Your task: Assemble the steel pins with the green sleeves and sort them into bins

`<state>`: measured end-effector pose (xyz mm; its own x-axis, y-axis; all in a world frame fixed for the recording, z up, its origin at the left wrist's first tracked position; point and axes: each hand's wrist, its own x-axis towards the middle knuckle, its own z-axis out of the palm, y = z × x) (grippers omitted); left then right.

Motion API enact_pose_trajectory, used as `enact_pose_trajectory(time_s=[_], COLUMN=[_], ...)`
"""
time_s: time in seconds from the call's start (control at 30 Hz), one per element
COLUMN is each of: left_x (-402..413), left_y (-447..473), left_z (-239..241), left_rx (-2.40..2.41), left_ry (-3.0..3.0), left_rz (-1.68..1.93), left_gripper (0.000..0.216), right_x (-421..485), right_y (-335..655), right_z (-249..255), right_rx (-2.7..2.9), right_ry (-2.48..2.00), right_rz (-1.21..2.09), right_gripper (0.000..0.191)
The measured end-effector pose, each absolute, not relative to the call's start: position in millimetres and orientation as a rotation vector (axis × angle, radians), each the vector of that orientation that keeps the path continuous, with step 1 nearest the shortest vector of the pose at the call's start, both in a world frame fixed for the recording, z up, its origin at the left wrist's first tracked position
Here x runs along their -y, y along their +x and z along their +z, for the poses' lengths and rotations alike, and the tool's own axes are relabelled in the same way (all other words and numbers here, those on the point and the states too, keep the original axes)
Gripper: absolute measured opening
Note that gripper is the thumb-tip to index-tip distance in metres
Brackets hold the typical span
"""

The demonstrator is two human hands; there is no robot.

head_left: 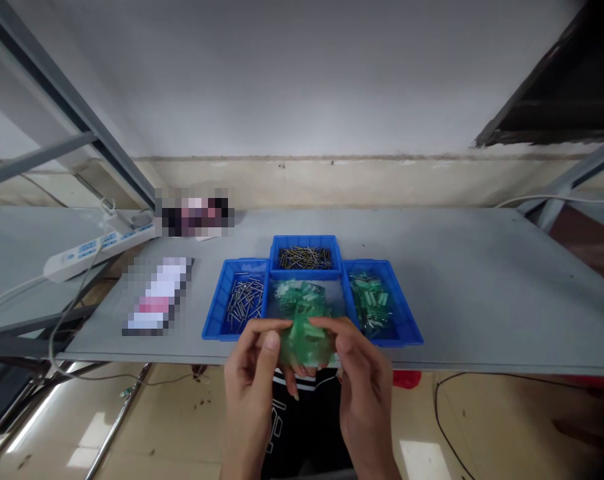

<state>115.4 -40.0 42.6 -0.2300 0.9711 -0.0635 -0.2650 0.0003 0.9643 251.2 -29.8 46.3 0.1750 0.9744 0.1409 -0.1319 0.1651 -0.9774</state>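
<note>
A green plastic bag (306, 341) is held in the closed fingers of the left hand (249, 373) and right hand (365, 370), at the table's (482, 287) near edge. More green packets (295, 293) lie just beyond, boxed in by a left bin (213, 317), rear bin (305, 239) and right bin (405, 317).

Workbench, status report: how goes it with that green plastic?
Left hand, right hand: both on green plastic. Plastic partly hides green pile behind. Blue trays left, right and beyond.

I have left hand (252, 367) at 7 o'clock, index finger (271, 325) toward 3, thumb (268, 357) toward 12 | right hand (363, 370) at 5, index toward 9 | both curled and gripping, wrists (246, 430) toward 6
</note>
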Motion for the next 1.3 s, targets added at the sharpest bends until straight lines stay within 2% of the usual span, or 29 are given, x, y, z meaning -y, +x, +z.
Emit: enact_pose_trajectory(time_s=[0.13,0.27,0.33,0.43,0.6,0.77,0.9,1.03,1.17,1.3], left_x=[38.6,34.2,32.4,31.6,35.0,36.5,36.1,36.3,35.1,33.1], left_y=[113.8,116.3,117.5,117.0,111.4,107.4,109.5,114.1,116.5,115.2], left_z=[41.2,42.8,43.4,42.2,39.3,43.0,44.8,44.1,50.2,54.8], left_rx=[-1.153,-1.177,-1.182,-1.199,-1.150,-1.288,-1.307,-1.368,-1.222,-1.120], left_ry=[0.835,0.784,0.780,0.794,0.759,0.988,1.113,1.033,0.849,0.838], left_rz=[1.473,1.543,1.554,1.524,1.413,1.488,1.538,1.521,1.568,1.556], left_gripper=[0.019,0.047,0.051,0.044,0.031,0.004,0.015,0.010,0.025,0.018], right_x=[29.6,28.3,27.2,25.3,24.7,25.4,25.3,26.9,29.4,28.6], right_y=[248.8,242.7,241.5,242.1,245.3,255.8,262.5,263.3,276.5,305.8], right_z=[48.7,47.7,46.4,46.3,49.0,51.5,52.6,52.7,53.0,59.4], right_rx=[1.098,1.026,1.035,1.082,1.023,1.122,1.175,1.185,1.095,1.023], right_ry=[-1.135,-1.211,-1.226,-1.237,-1.253,-1.126,-1.003,-1.080,-1.231,-1.516], right_rz=[1.017,1.013,1.010,0.926,0.798,0.916,0.960,0.892,0.686,0.444], right_gripper=[0.017,0.037,0.026,0.013,0.015,0.018,0.024,0.017,0.021,0.028])
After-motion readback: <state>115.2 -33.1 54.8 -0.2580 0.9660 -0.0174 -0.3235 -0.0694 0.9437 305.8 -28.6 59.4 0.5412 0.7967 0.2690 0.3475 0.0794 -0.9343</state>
